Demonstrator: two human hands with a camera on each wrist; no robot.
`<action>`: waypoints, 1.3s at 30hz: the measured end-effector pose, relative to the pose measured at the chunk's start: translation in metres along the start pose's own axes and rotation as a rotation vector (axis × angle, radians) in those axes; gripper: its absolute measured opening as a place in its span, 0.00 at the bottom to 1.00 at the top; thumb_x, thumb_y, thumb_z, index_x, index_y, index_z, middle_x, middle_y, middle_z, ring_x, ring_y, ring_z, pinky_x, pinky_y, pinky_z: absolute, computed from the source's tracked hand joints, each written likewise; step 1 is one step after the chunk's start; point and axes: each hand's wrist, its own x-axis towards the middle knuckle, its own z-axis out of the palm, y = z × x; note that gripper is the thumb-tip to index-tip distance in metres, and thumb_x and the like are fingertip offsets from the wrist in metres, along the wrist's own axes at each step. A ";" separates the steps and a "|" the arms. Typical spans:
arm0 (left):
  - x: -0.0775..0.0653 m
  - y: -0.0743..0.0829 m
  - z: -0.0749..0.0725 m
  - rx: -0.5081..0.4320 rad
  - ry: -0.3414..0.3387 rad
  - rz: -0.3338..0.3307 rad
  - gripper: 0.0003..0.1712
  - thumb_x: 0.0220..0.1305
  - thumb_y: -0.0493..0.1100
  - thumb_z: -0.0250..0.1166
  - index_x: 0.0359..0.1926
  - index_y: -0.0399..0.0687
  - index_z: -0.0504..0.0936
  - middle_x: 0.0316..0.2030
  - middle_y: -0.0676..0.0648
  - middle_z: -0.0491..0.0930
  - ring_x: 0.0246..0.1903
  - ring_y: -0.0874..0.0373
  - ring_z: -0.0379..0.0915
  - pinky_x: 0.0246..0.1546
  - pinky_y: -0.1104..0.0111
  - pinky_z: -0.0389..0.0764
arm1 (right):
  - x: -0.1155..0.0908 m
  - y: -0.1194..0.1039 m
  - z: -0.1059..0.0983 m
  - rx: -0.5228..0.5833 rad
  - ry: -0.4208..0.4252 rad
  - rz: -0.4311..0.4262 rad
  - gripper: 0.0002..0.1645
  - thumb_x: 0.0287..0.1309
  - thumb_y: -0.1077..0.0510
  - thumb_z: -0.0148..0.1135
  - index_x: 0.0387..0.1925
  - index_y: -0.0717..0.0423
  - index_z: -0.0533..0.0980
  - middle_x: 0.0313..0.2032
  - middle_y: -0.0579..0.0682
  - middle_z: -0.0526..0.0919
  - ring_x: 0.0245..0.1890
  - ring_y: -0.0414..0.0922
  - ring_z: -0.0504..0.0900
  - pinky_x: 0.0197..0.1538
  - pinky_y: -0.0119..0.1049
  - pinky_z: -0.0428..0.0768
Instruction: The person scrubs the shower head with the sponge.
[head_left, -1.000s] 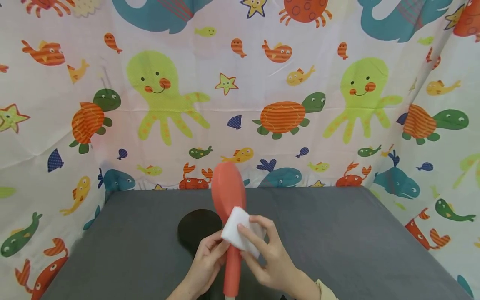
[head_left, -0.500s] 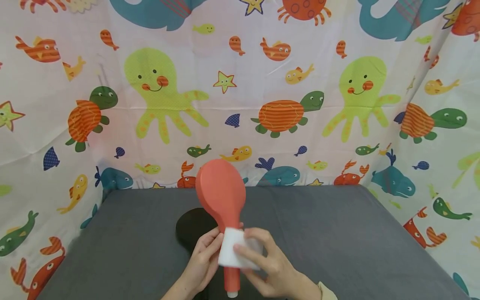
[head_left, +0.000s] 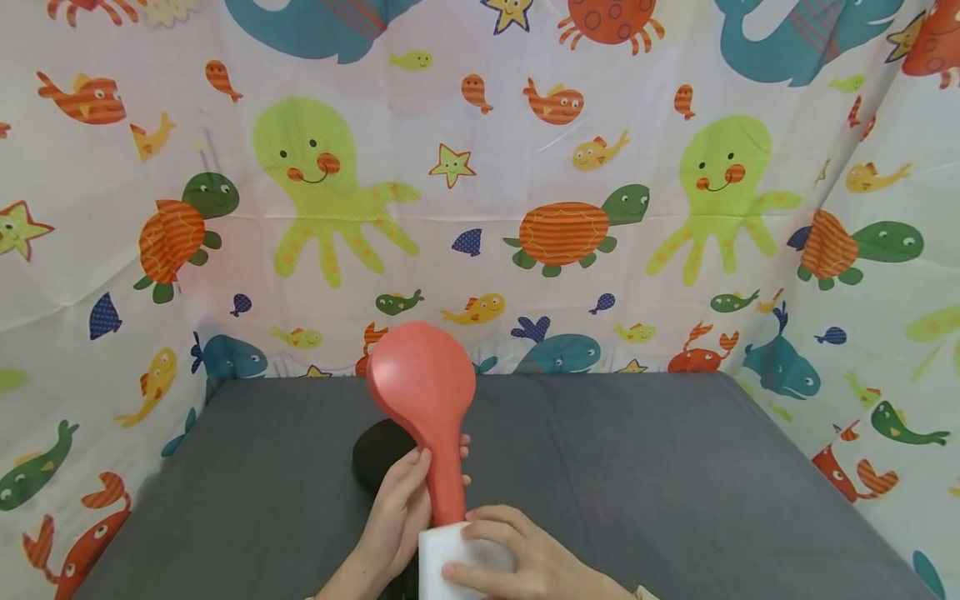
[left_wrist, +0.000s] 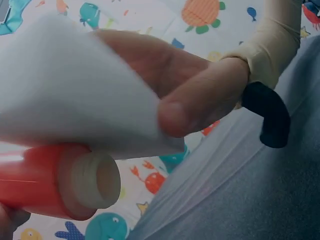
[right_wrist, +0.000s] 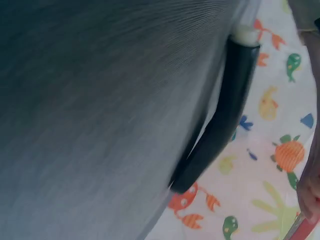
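Observation:
A red shower head [head_left: 423, 375] is held up over the table, its round head at the top and its handle pointing down. My left hand [head_left: 393, 517] grips the neck, thumb in front and fingertips showing on the far side. My right hand [head_left: 525, 558] pinches a white sponge [head_left: 442, 550] against the lower handle, covering the handle's end in the head view. The left wrist view shows the sponge [left_wrist: 65, 95] lying along the red handle [left_wrist: 30, 180], just above its pale threaded end [left_wrist: 97, 180].
Behind my left hand, a black shower head [head_left: 378, 454] lies on the grey table [head_left: 637, 467]. Its dark handle [right_wrist: 220, 125] and pale end show in the right wrist view. A white curtain [head_left: 480, 217] printed with sea animals encloses the back and sides.
The sponge has slid down from the neck to the handle's lower end with my right hand. The red shower head has turned its round face forward and tilted left.

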 end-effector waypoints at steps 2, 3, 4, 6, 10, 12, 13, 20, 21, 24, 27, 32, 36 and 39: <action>0.001 -0.001 0.000 0.026 0.036 -0.016 0.21 0.75 0.40 0.37 0.64 0.35 0.59 0.54 0.45 0.71 0.48 0.55 0.73 0.54 0.62 0.71 | -0.007 -0.001 -0.001 0.038 -0.053 -0.001 0.28 0.54 0.46 0.64 0.52 0.57 0.74 0.54 0.60 0.66 0.56 0.52 0.65 0.56 0.36 0.71; 0.001 -0.002 0.000 0.034 0.038 -0.021 0.21 0.75 0.40 0.37 0.63 0.36 0.60 0.53 0.45 0.72 0.47 0.55 0.73 0.53 0.63 0.72 | -0.008 0.001 -0.001 0.041 -0.057 -0.004 0.28 0.54 0.47 0.64 0.53 0.57 0.74 0.54 0.60 0.66 0.56 0.52 0.65 0.57 0.36 0.71; 0.001 -0.003 0.000 0.040 0.027 -0.021 0.20 0.75 0.39 0.37 0.62 0.37 0.61 0.52 0.46 0.72 0.46 0.55 0.74 0.52 0.63 0.73 | -0.007 0.004 -0.002 0.030 -0.047 -0.019 0.25 0.55 0.49 0.63 0.52 0.58 0.74 0.53 0.61 0.66 0.55 0.52 0.66 0.56 0.37 0.71; 0.000 -0.005 0.000 0.055 0.000 -0.023 0.18 0.75 0.39 0.38 0.59 0.39 0.65 0.50 0.46 0.74 0.44 0.57 0.75 0.49 0.65 0.75 | -0.003 0.012 -0.002 0.004 0.014 0.002 0.23 0.57 0.53 0.61 0.52 0.59 0.74 0.53 0.62 0.66 0.54 0.54 0.66 0.55 0.40 0.72; -0.001 -0.009 0.003 0.097 -0.081 -0.014 0.18 0.74 0.36 0.37 0.58 0.38 0.68 0.51 0.46 0.73 0.50 0.58 0.71 0.52 0.65 0.73 | 0.011 0.028 -0.004 -0.081 0.211 0.146 0.22 0.60 0.56 0.56 0.54 0.63 0.73 0.52 0.67 0.64 0.51 0.56 0.66 0.47 0.42 0.73; -0.002 -0.010 0.005 0.126 -0.100 -0.013 0.19 0.74 0.35 0.37 0.59 0.37 0.66 0.52 0.45 0.72 0.52 0.57 0.69 0.54 0.63 0.72 | 0.017 0.031 -0.005 -0.082 0.278 0.255 0.24 0.63 0.53 0.54 0.56 0.63 0.71 0.53 0.67 0.63 0.51 0.55 0.65 0.44 0.42 0.71; -0.003 -0.010 0.005 0.140 -0.104 -0.012 0.19 0.74 0.34 0.37 0.60 0.36 0.66 0.53 0.45 0.71 0.53 0.56 0.69 0.55 0.62 0.71 | 0.018 0.032 -0.005 -0.077 0.298 0.287 0.25 0.64 0.53 0.53 0.57 0.63 0.70 0.54 0.67 0.62 0.51 0.55 0.65 0.43 0.41 0.71; -0.002 -0.009 0.003 0.187 -0.029 0.057 0.19 0.73 0.33 0.40 0.60 0.32 0.66 0.50 0.44 0.77 0.47 0.56 0.75 0.48 0.65 0.76 | 0.005 0.012 -0.001 -0.134 0.122 0.031 0.21 0.60 0.53 0.58 0.51 0.62 0.75 0.51 0.65 0.68 0.51 0.55 0.68 0.49 0.39 0.74; -0.002 -0.008 0.003 0.193 -0.013 0.066 0.19 0.72 0.33 0.41 0.60 0.32 0.66 0.49 0.43 0.77 0.45 0.55 0.76 0.47 0.64 0.77 | 0.002 0.009 -0.001 -0.142 0.051 -0.021 0.22 0.59 0.52 0.59 0.51 0.60 0.75 0.51 0.63 0.68 0.52 0.54 0.68 0.52 0.38 0.73; 0.000 -0.008 0.003 0.215 -0.002 0.112 0.20 0.71 0.31 0.42 0.62 0.31 0.63 0.50 0.41 0.77 0.44 0.51 0.78 0.48 0.61 0.77 | -0.007 0.005 0.000 -0.148 -0.096 -0.098 0.27 0.57 0.47 0.62 0.54 0.56 0.74 0.53 0.57 0.70 0.55 0.49 0.67 0.58 0.34 0.69; 0.001 -0.009 0.005 0.245 -0.047 0.189 0.19 0.70 0.28 0.42 0.60 0.31 0.63 0.50 0.39 0.75 0.45 0.52 0.77 0.47 0.63 0.77 | -0.004 0.014 -0.004 -0.192 -0.038 -0.135 0.23 0.58 0.50 0.61 0.52 0.56 0.75 0.51 0.59 0.71 0.53 0.52 0.70 0.55 0.36 0.71; -0.001 -0.008 0.009 0.234 -0.080 0.182 0.19 0.69 0.27 0.41 0.60 0.34 0.63 0.50 0.43 0.74 0.47 0.57 0.74 0.45 0.67 0.77 | 0.021 0.032 -0.012 -0.233 0.280 -0.012 0.18 0.62 0.56 0.53 0.50 0.63 0.75 0.49 0.68 0.67 0.50 0.59 0.68 0.50 0.42 0.72; -0.002 -0.006 0.009 0.193 -0.055 0.096 0.20 0.70 0.29 0.41 0.61 0.31 0.60 0.52 0.42 0.72 0.50 0.54 0.73 0.48 0.62 0.76 | 0.026 0.033 -0.008 -0.195 0.376 0.160 0.21 0.63 0.56 0.53 0.52 0.66 0.73 0.52 0.70 0.63 0.53 0.58 0.65 0.50 0.41 0.70; -0.001 -0.005 0.007 0.167 -0.035 0.085 0.19 0.71 0.31 0.41 0.61 0.32 0.60 0.51 0.42 0.73 0.49 0.55 0.73 0.49 0.63 0.76 | 0.019 0.026 -0.002 -0.153 0.340 0.151 0.21 0.63 0.56 0.53 0.52 0.67 0.72 0.52 0.70 0.63 0.53 0.58 0.65 0.50 0.41 0.71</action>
